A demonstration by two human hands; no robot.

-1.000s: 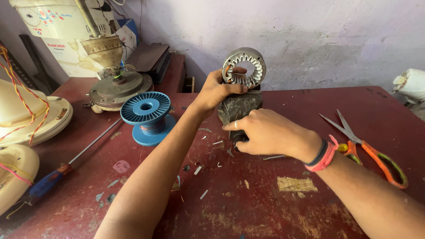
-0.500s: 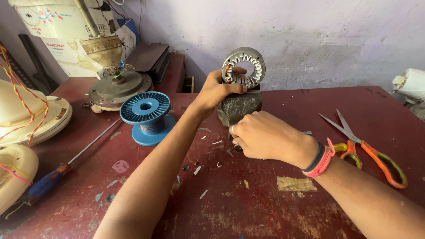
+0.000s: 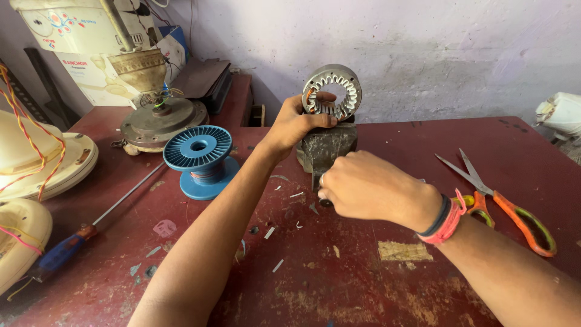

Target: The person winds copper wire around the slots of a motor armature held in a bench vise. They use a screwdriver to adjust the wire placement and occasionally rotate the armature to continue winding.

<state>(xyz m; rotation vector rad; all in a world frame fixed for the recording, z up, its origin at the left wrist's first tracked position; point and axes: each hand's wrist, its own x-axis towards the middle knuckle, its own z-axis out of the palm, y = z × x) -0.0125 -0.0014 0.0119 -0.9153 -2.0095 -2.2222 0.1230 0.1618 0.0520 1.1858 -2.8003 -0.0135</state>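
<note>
1. Head view: left hand (image 3: 296, 124) closed around the lower left edge of a ring-shaped metal stator (image 3: 332, 92), thumb across its front, holding it upright on top of a small grey bench vise (image 3: 325, 149) at the middle of the red table (image 3: 375, 284).
2. Right hand (image 3: 366, 189) curled into a loose fist just in front of the vise, gripping something dark; cannot tell exactly what.
3. Blue wire spool (image 3: 199, 158) standing left of the vise, thin copper wire wound on its core.
4. Orange-handled scissors (image 3: 496, 197) lying open to the right; blue-handled screwdriver (image 3: 91, 225) lying far left.
</note>
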